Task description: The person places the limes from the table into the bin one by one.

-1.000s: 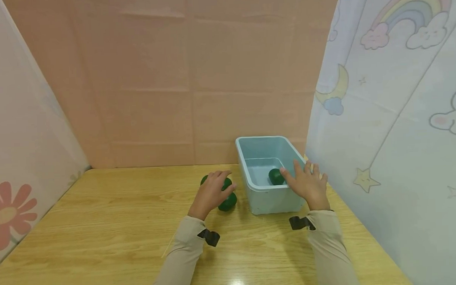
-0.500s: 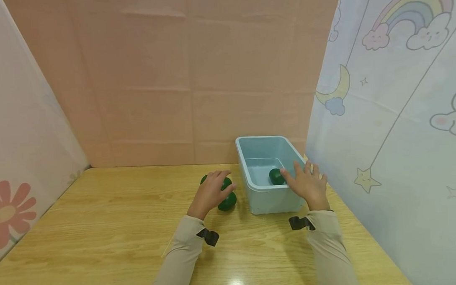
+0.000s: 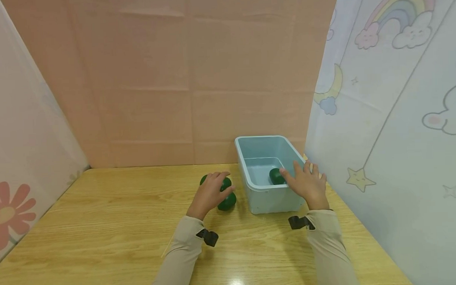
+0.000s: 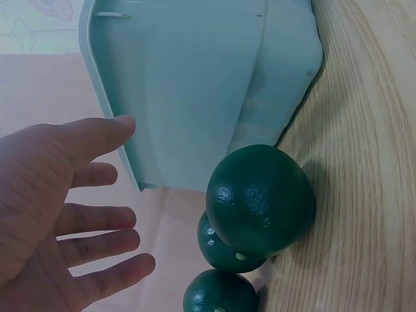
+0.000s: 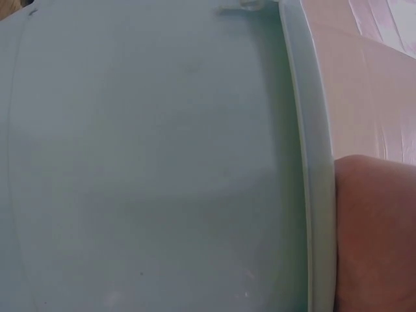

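Three dark green, round fruits like limes lie on the table left of a pale blue plastic bin; the nearest lime (image 4: 260, 200) stands out large in the left wrist view. Above them hovers my left hand (image 3: 210, 195), fingers spread and apart from the fruit, partly hiding them in the head view. Another lime (image 3: 276, 176) sits inside the bin (image 3: 275, 200). My right hand (image 3: 308, 186) is over the bin's near right corner with its fingers spread. In the right wrist view, part of that hand (image 5: 377, 234) shows beside the rim; its fingertips are hidden there.
The wooden table (image 3: 114, 230) stretches to the left and front. An orange-pink backdrop (image 3: 143, 86) hangs behind it. Printed curtains close off both sides, the right curtain (image 3: 394, 153) running close to the bin.
Both hands, the limes and the bin stay in place. The pattern on the right curtain has shifted slightly to the left.
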{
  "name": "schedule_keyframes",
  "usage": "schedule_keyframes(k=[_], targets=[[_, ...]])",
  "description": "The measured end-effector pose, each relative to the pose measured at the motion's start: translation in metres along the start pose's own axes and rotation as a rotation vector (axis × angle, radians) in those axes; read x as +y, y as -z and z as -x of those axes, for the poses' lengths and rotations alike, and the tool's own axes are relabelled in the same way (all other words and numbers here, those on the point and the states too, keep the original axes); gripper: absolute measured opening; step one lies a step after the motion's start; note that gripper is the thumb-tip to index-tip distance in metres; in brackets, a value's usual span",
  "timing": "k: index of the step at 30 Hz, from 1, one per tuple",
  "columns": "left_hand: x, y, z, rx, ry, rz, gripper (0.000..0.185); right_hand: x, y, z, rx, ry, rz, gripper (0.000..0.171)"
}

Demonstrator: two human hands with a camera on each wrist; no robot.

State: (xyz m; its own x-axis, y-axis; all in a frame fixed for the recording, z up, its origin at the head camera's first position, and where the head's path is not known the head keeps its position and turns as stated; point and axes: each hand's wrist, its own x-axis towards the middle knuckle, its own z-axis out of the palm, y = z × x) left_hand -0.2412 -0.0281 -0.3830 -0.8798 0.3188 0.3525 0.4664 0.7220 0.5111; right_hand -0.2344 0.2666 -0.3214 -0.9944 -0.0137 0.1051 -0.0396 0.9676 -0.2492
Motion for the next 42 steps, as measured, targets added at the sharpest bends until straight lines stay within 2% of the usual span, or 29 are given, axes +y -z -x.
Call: schedule_keyframes(k=[26, 36, 42], targets=[[-0.003, -0.003, 0.002, -0.038, 0.038, -0.004, 0.059, 0.0, 0.002, -0.001, -0.005, 0.007, -0.005, 0.088], [-0.006, -0.009, 0.001, -0.104, 0.055, 0.007, 0.061, 0.0, 0.004, 0.002, -0.017, -0.002, -0.021, 0.086], [-0.007, -0.011, 0.002, -0.109, 0.037, 0.017, 0.059, 0.001, 0.004, 0.004, -0.015, 0.002, -0.024, 0.085]])
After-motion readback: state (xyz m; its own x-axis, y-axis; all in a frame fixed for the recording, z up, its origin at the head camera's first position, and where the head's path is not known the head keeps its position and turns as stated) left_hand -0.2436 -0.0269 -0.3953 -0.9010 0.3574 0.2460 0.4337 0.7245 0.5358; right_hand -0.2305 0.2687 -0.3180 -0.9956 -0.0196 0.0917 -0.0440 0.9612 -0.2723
